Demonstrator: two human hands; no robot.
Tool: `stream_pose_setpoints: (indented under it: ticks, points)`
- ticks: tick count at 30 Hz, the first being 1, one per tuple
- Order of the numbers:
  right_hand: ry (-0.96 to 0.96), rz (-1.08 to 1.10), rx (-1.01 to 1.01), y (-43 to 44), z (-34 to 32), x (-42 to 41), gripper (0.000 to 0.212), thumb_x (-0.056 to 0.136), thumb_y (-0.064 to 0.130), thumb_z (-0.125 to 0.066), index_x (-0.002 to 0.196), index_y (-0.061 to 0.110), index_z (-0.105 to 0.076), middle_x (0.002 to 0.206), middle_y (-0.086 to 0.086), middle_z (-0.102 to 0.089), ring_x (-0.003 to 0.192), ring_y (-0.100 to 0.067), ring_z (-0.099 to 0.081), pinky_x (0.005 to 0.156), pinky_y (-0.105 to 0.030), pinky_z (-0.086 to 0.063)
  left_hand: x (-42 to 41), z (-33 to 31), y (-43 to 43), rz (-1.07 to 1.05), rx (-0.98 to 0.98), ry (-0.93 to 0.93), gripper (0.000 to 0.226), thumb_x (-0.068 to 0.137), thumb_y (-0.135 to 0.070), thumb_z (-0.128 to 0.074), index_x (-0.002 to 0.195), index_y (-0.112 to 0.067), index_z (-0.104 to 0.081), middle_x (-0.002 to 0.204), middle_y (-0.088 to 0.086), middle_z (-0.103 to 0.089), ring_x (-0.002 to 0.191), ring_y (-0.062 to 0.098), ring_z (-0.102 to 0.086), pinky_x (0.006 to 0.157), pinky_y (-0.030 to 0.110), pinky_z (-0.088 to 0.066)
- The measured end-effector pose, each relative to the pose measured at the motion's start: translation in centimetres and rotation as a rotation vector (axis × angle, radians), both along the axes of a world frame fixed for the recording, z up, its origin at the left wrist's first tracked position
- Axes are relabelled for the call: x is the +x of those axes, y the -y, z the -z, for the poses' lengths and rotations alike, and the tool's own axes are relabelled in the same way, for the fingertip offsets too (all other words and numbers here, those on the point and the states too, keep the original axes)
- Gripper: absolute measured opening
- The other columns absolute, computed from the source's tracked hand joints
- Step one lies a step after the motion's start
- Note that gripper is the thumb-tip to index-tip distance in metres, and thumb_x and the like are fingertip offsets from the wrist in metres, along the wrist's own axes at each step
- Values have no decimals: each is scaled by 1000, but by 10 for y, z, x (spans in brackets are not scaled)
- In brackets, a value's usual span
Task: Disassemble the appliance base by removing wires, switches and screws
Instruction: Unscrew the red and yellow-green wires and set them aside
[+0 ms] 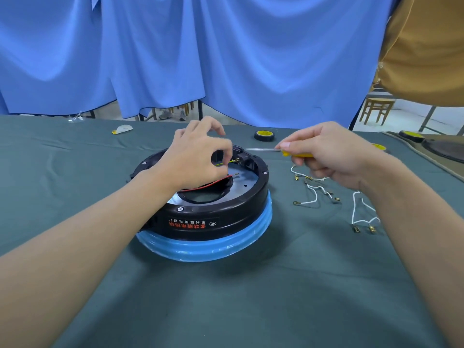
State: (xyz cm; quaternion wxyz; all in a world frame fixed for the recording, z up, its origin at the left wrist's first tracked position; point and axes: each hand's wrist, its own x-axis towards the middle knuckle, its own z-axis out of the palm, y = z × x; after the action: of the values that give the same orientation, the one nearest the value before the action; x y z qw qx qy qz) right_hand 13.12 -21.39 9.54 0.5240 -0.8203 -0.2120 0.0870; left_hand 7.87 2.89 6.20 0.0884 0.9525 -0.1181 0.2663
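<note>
My left hand (198, 156) is hovering over the appliance base (218, 217), fingers curled, with thumb and forefinger pinching the green-and-yellow wire (227, 163) where it is running toward the far inner wall. My right hand (334, 156) is gripping a screwdriver (293, 154) by its yellow handle, the metal shaft pointing left toward the base's far rim (the tip is sitting just short of it, as far as I can tell).

The base is resting upside down in the middle of the bench (251, 297), a black ring with a blue band at the bottom and red lettering on its near side. Inside it a red wire (211, 183) is lying loose across the central opening.

To the right of the base, several white wires (313, 194) with brass terminals are lying on the green cloth, under and beside my right forearm. A roll of black tape (264, 135) is sitting near the far edge, behind the base. A blue curtain (226, 59) is hanging behind the bench.
</note>
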Motion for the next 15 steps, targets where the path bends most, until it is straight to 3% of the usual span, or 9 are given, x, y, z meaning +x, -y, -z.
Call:
stream_pose_setpoints:
  ticks: [2,7,12,15]
  points:
    - [35,31,58,7,-7,2,15,89,21,-67,91,8,-74,55,1,-49,47,-14,-19,41,-20,-16,0,2,-1,-54,171,-8,4,78,-38,-70,75,-35,-71,128,-5,-44,130,21,-31,106,43,-20]
    - [71,47,116,14,-13,3,15,90,20,-66,90,9,-74,57,-1,-49,51,-16,-17,42,-21,-14,3,4,-1,-132,436,-52,23,81,-54,-62,81,-37,-77,137,-8,-43,136,12,-21,112,54,-12]
    - [94,28,92,14,-13,3,13,89,23,-67,88,12,-75,57,1,-52,49,-15,-20,40,-20,-19,6,5,-2,-74,412,-26,13,81,-42,-70,77,-33,-78,133,-9,-48,133,13,-28,109,34,-10]
    - [108,31,110,14,-16,2,13,89,23,-67,87,13,-75,56,1,-52,47,-15,-21,40,-20,-19,3,3,-1,-43,296,7,12,83,-40,-71,83,-30,-78,130,-9,-51,131,16,-32,107,32,-12]
